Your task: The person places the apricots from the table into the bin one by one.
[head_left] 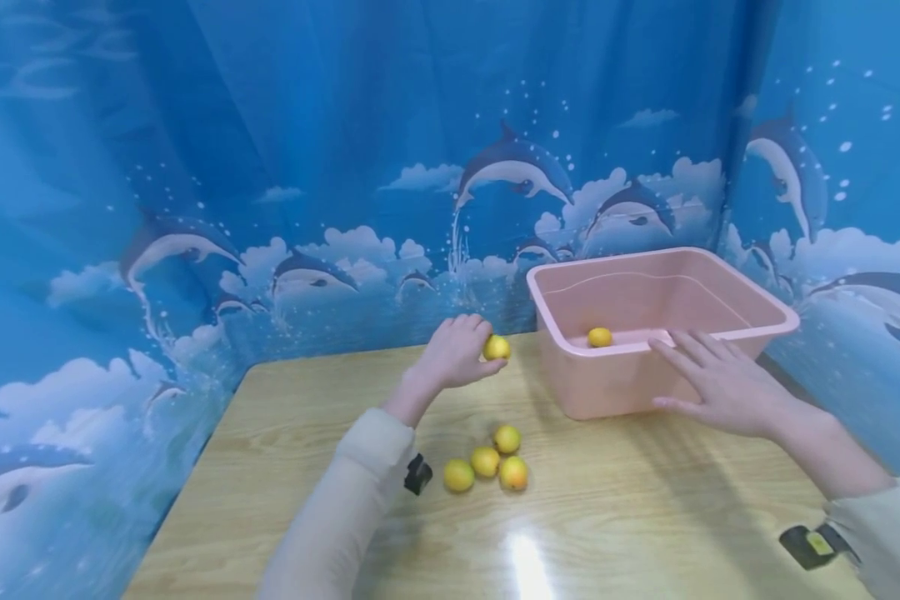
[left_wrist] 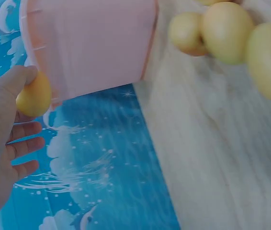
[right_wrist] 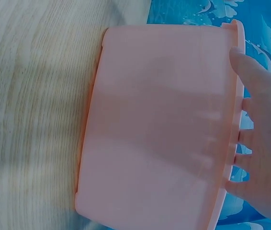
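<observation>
My left hand point(head_left: 452, 354) pinches a small, smooth, oval yellow fruit point(head_left: 498, 347) between thumb and fingers, just left of a pink plastic tub point(head_left: 607, 387). The left wrist view shows the same fruit point(left_wrist: 36, 96) under the thumb, with the other fingers loosely spread. At the tub's near rim is my right hand point(head_left: 720, 387), its fingers extended over the edge and its thumb along the outer wall. Inside the tub lies one yellow fruit point(head_left: 599, 337). Several more fruits point(head_left: 485, 461), one blushed orange, sit in a group on the table below my left hand.
The wood-grain table point(head_left: 292, 475) carries the tub at its far right corner. Behind and beside it hang blue curtains point(head_left: 390, 108) printed with dolphins and clouds. Dark devices are strapped near both sleeve cuffs.
</observation>
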